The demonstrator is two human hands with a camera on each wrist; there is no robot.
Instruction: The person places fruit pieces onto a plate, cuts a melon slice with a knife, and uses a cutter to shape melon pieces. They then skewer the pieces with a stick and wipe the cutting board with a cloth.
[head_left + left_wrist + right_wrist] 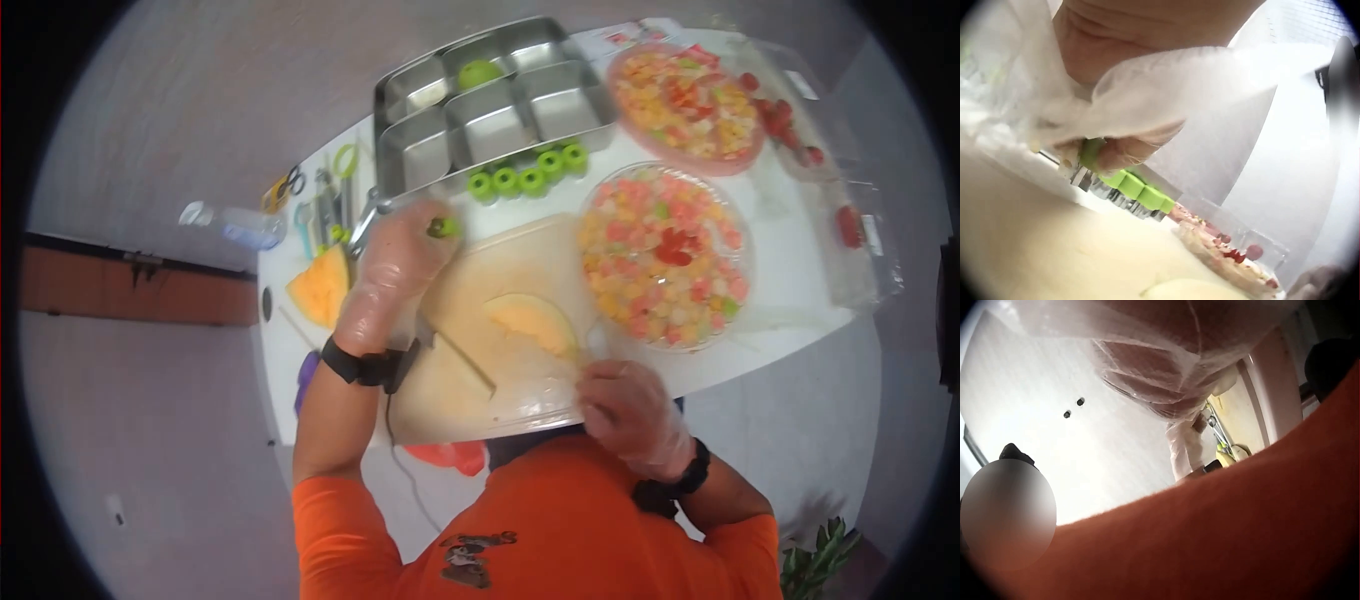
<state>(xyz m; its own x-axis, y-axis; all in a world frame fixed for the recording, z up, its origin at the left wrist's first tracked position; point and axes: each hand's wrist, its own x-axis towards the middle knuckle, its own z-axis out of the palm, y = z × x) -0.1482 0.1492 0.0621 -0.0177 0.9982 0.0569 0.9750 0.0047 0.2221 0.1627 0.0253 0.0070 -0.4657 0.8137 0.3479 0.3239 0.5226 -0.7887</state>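
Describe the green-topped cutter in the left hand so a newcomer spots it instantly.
Find the six-compartment steel tray; a row of green cutters stands along its near edge. Just left of that row is the gloved left hand. It grips the green-topped cutter, set apart from the row by being held.

The cutter (450, 229) seems plastic-topped, the tray (490, 122) glossy metal, the gloves (640, 418) crinkled plastic, the shirt (600, 525) matt cloth.

Green cutter (449, 227), pale-orange melon slice (537, 318)

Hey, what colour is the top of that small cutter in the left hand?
The cutter has a bright green top, best seen in the head view.
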